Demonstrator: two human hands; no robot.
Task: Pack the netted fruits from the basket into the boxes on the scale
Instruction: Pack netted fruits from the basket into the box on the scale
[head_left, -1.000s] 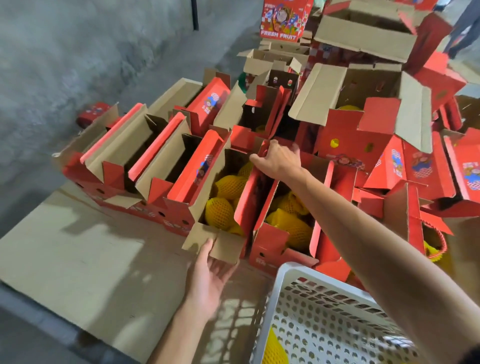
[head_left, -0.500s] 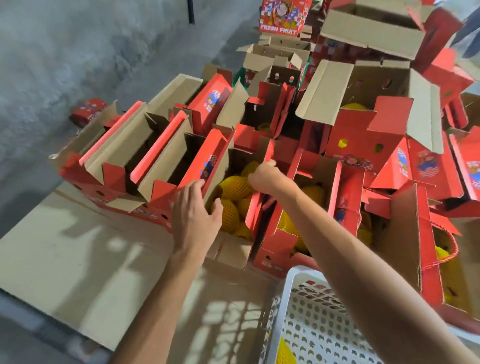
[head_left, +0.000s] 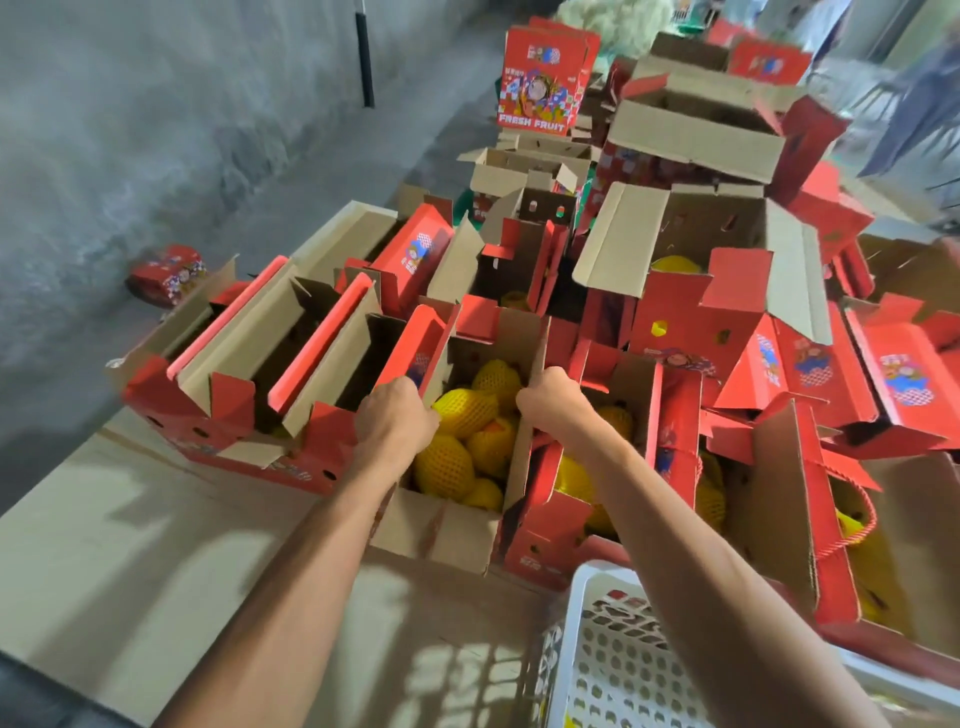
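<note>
An open red cardboard box (head_left: 441, 535) in front of me holds several yellow fruits in foam netting (head_left: 457, 421). My left hand (head_left: 395, 421) grips the box's left side flap, fingers curled over its edge. My right hand (head_left: 550, 400) grips the right side flap the same way. To the right, a second open box (head_left: 550, 535) also holds netted fruits (head_left: 571, 478), mostly hidden by my right forearm. The white perforated plastic basket (head_left: 618, 670) sits at the bottom right, under my right arm.
A row of open red boxes (head_left: 249, 384) stands to the left on flat cardboard sheets (head_left: 124, 561). More red boxes are piled behind and to the right, one printed FRESH FRUIT (head_left: 540, 83). A grey concrete wall runs along the left.
My left hand rose from the box's front flap to grip its left side flap. My right hand slid back along the right flap. The view moved closer to the box.
</note>
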